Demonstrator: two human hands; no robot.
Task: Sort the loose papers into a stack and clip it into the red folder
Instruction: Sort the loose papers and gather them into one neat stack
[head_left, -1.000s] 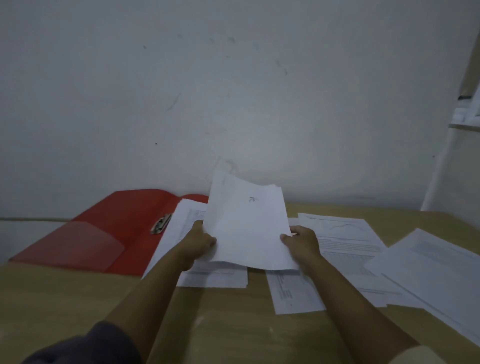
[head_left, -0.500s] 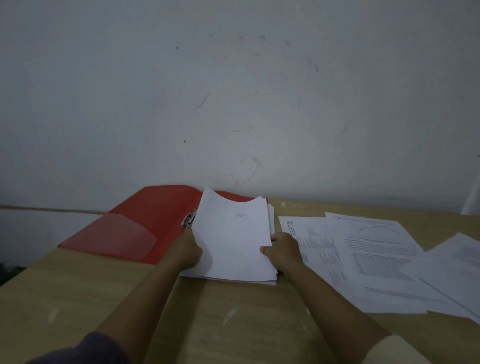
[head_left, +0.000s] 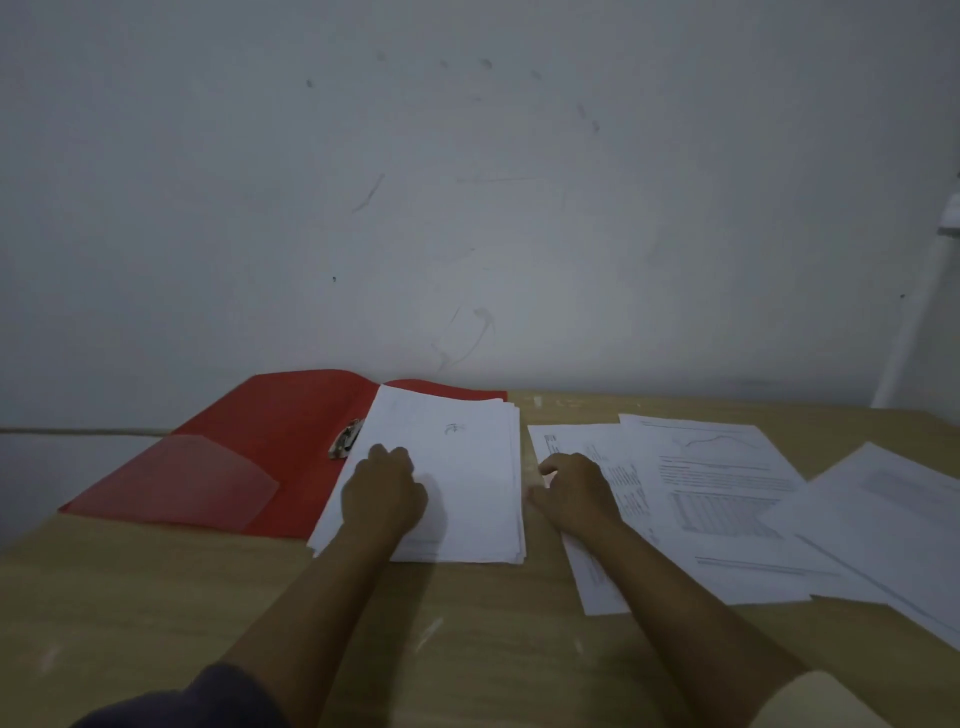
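An open red folder (head_left: 270, 436) lies flat at the back left of the wooden table, with a metal clip (head_left: 345, 439) near its spine. A stack of white papers (head_left: 467, 467) rests on the folder's right half, its near edge overhanging onto the table. My left hand (head_left: 383, 491) presses flat on the stack's near-left part. My right hand (head_left: 574, 491) lies just right of the stack, resting on a loose printed sheet (head_left: 597, 519) with its fingers curled loosely, holding nothing.
More loose printed sheets (head_left: 727, 499) spread over the right side of the table, and another pile (head_left: 893, 525) reaches the right edge. A white wall rises right behind the table. Bare wood (head_left: 156, 597) lies at the near left.
The stack was held up in both hands a second ago. It now lies on the folder's right half. My right hand has let go and moved onto the loose sheet.
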